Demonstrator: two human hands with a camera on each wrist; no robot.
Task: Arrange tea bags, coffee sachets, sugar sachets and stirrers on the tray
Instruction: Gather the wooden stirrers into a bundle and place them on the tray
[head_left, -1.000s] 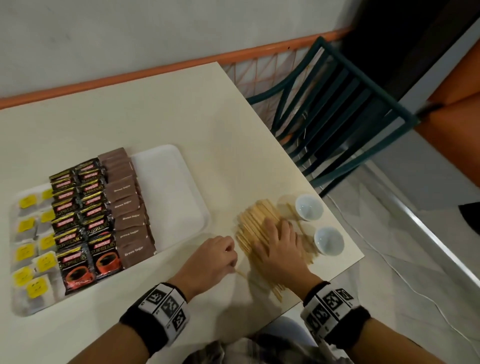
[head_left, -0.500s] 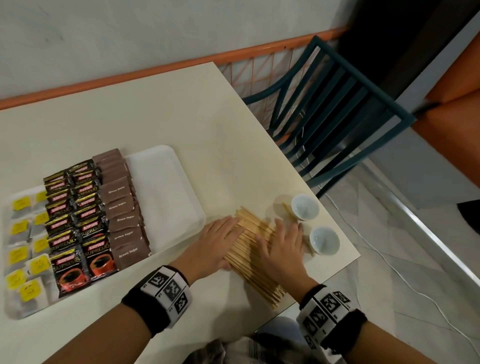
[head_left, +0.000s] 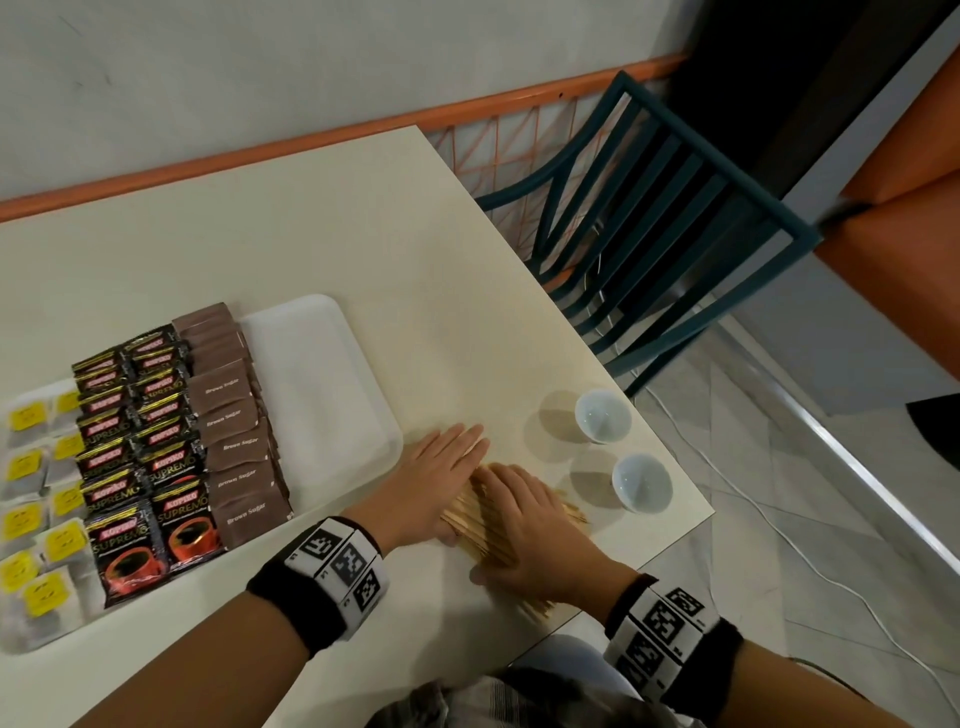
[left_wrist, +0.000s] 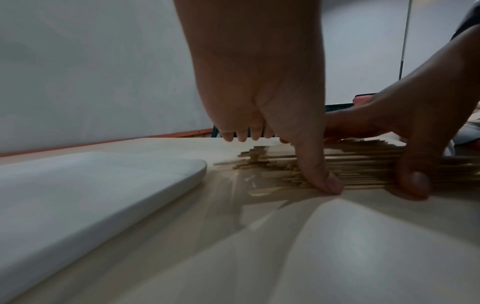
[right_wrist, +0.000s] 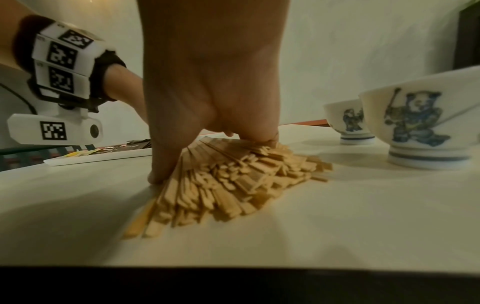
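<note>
I take the tray (head_left: 322, 395) as my landmark on the cream table (head_left: 260, 249). On its left part lie the tea bags (head_left: 36, 499) with yellow tags, then two columns of black coffee sachets (head_left: 135, 441), then a column of brown sugar sachets (head_left: 239, 415); the right part of the tray beside them is bare white, so I judge three of four kinds placed and only the stirrers left. The wooden stirrers (right_wrist: 223, 181) lie in a heap on the table just right of the tray's near corner, not yet on it. My left hand (head_left: 441, 478) lies flat with straight fingers against the heap's tray side, thumb down at its edge; my right hand (head_left: 524, 530) lies spread over its top, thumb pressed against its side, squeezing rather than lifting. Two small white cups (head_left: 602, 415) stand further right of the heap.
</note>
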